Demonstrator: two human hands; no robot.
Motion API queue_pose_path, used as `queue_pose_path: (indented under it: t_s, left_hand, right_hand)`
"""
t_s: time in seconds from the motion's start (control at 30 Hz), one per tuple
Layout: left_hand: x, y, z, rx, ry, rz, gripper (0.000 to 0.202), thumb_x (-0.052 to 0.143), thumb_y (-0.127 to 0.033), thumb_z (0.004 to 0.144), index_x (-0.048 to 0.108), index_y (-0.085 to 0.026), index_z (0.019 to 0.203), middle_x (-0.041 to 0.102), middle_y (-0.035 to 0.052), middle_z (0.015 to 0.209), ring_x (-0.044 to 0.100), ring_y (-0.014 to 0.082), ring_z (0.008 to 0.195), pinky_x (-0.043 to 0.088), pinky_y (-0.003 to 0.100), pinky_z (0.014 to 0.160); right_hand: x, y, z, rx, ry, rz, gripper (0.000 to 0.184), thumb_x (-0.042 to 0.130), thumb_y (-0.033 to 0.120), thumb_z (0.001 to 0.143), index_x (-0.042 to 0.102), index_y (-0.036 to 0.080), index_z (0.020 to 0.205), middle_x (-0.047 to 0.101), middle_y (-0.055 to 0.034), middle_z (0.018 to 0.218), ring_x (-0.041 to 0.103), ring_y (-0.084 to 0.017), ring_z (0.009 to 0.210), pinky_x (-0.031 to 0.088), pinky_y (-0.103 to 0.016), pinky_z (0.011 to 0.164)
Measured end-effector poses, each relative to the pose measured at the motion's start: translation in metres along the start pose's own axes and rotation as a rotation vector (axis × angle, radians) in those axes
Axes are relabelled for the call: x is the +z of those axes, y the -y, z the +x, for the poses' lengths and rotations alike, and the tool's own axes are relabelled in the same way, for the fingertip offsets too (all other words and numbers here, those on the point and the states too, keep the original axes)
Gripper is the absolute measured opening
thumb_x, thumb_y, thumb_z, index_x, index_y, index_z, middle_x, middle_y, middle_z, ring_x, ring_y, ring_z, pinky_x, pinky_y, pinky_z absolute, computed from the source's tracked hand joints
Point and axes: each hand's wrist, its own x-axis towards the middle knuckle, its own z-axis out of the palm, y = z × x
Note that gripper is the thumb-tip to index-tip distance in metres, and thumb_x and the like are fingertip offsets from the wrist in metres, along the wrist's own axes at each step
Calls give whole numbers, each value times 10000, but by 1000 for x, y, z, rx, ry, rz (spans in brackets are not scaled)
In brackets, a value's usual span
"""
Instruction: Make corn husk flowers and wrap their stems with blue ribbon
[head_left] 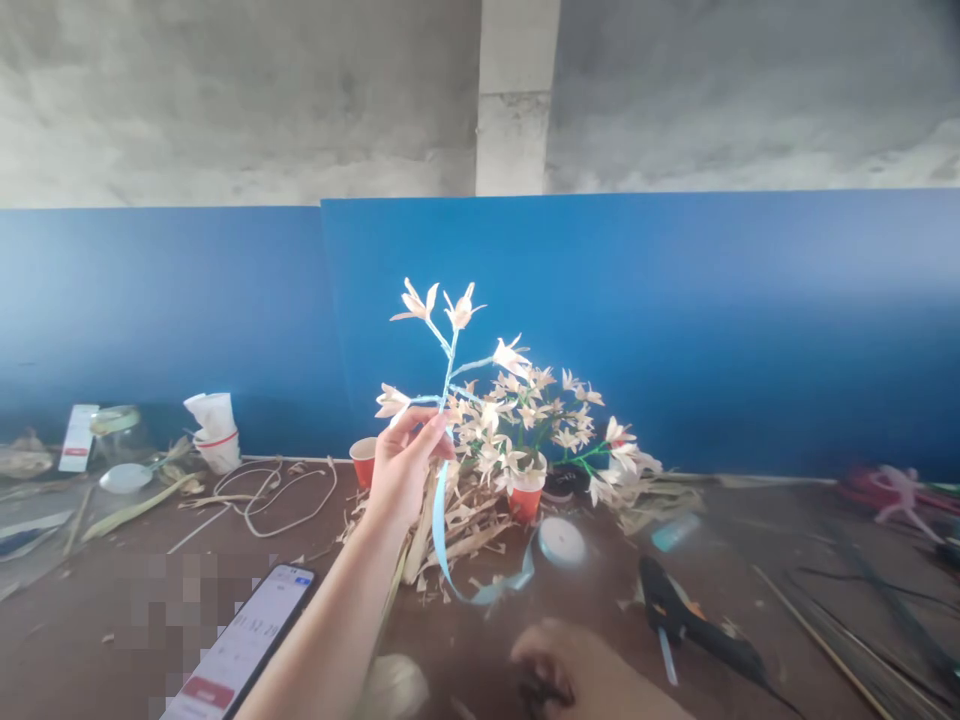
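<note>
My left hand (411, 462) is raised over the table, thumb and fingers pinched on the stem of an artificial flower branch (452, 365). Pale cream blossoms stand at the ends of its stalks, which are wrapped in light blue. From the pinch a light blue tape (440, 530) hangs down and curves along the table to a tape roll (562, 541). Low at the front, my right hand (574, 665) is smeared by motion. Its fingers curl round black scissors (544, 692), whose blades I cannot make out.
Behind the branch, a red paper cup (525, 500) holds many similar flowers. Dry husks (469, 525) lie around it. A glue gun (694, 620) rests at right, a phone (251, 640) at front left. A white cable (274, 495) lies further left. A blue partition (637, 290) stands behind.
</note>
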Motion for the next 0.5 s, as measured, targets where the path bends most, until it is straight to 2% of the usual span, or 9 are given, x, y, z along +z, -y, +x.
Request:
queue_pose_path:
  t_s: [0.1, 0.2, 0.27, 0.33, 0.43, 0.5]
  left_hand:
    - [3, -5, 1, -35, 43, 47, 161, 735, -316, 681, 668, -175, 722, 603, -28, 529, 537, 91, 497, 467, 208, 528]
    - [5, -10, -1, -71, 50, 47, 178, 738, -322, 681, 656, -167, 714, 613, -25, 573, 552, 89, 516, 485, 205, 531]
    - [3, -12, -5, -110, 31, 20, 194, 749, -324, 669, 649, -160, 698, 622, -24, 611, 570, 87, 525, 496, 203, 535]
    - [-1, -14, -11, -167, 11, -24, 209, 766, -316, 647, 642, -153, 693, 640, -20, 661, 590, 87, 526, 503, 206, 537]
    - [-10, -15, -18, -243, -33, -81, 220, 778, -294, 632, 646, -147, 728, 662, -8, 707, 616, 96, 540, 507, 210, 537]
    - [-15, -14, -18, -245, -88, -99, 225, 778, -278, 632, 660, -139, 763, 665, 1, 694, 628, 105, 567, 514, 208, 550]
  right_hand:
    - [14, 18, 10, -77, 138, 169, 353, 594, 190, 630, 697, 347, 929, 714, 47, 884, 637, -149, 717, 444, -201, 629]
    - [40, 32, 31, -187, 257, 187, 257, 634, 215, 605, 727, 366, 792, 699, 86, 638, 609, -130, 580, 429, -191, 545]
    - [52, 36, 45, -196, 230, 180, 253, 610, 205, 605, 740, 324, 786, 709, 66, 651, 616, -140, 603, 432, -198, 556]
    - [55, 37, 55, -162, 125, 130, 275, 553, 165, 608, 751, 246, 782, 725, 4, 696, 623, -156, 638, 433, -211, 578]
    - [44, 32, 57, -97, -55, 35, 282, 502, 141, 607, 744, 179, 748, 724, -55, 712, 616, -169, 656, 426, -222, 585]
    - [30, 28, 50, -88, 6, 64, 288, 516, 148, 589, 736, 189, 769, 716, -34, 708, 604, -157, 648, 416, -205, 563]
